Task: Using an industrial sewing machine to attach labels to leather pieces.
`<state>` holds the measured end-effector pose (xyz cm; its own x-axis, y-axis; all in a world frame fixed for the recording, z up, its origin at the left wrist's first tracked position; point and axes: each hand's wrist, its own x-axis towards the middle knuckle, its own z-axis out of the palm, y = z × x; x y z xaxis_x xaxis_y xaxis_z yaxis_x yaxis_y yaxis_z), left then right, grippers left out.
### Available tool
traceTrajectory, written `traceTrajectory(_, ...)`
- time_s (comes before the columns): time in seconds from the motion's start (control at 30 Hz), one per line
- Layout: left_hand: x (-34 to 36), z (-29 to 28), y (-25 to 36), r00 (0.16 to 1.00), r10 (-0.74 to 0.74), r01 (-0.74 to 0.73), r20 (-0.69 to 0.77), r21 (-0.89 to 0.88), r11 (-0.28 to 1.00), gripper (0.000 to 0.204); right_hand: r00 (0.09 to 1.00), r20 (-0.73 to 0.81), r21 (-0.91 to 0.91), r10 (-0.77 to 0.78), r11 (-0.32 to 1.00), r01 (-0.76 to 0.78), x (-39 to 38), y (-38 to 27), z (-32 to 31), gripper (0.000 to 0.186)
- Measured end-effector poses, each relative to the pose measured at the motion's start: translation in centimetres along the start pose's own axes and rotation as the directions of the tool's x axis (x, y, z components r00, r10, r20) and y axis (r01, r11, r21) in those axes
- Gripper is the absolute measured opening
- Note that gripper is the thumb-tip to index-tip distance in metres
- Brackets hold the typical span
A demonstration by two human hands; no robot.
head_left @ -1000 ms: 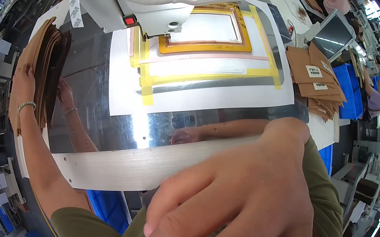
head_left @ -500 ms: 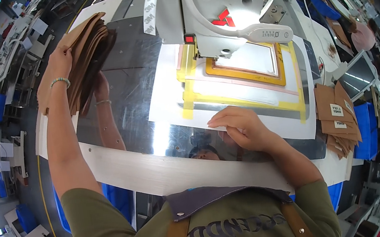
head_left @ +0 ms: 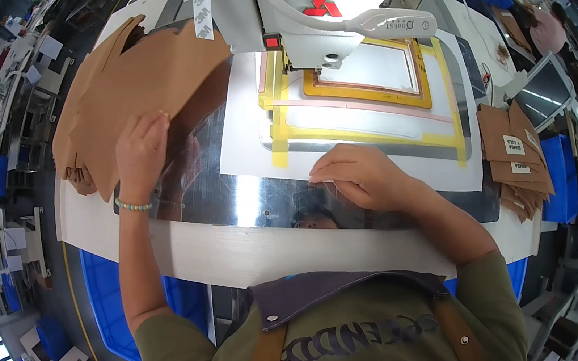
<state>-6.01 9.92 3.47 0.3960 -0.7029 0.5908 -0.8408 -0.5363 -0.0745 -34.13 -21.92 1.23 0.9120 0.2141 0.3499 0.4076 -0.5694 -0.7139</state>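
A large brown fabric piece is pinched near its lower edge by my left hand, which wears a beaded bracelet. The piece lies half over a stack of brown fabric pieces at the left and half over the shiny metal plate. My right hand hovers by the lower edge of a white sheet, fingers closed together; whatever they may hold is too small to make out. Beyond it, a yellow frame and yellow tape strips sit on the sheet under the sewing machine head.
A pile of brown pieces with white labels lies at the right, beside a blue bin. Another blue bin stands below the table's front left edge. A grey lamp arm hangs before the machine head. Other people work far right.
My left hand has come from the stack toward the right and nearer me, drawing a brown fabric piece over the metal plate. My right hand stays almost where it was.
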Motion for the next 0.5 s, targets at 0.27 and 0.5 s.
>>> traceTrajectory(0.27,-6.7,-2.3,4.2,0.985,0.0,-0.001,0.172,0.003,1.0,0.037,0.981,0.1,-0.503,-0.168,0.842,0.196,4.8,0.6,0.6,0.028)
traceTrajectory(0.5,-11.2,-4.2,-0.6,0.968,-0.14,0.12,0.21,0.106,0.987,0.029,0.953,0.112,-0.796,-0.28,0.549,0.255,8.2,1.5,4.4,0.012)
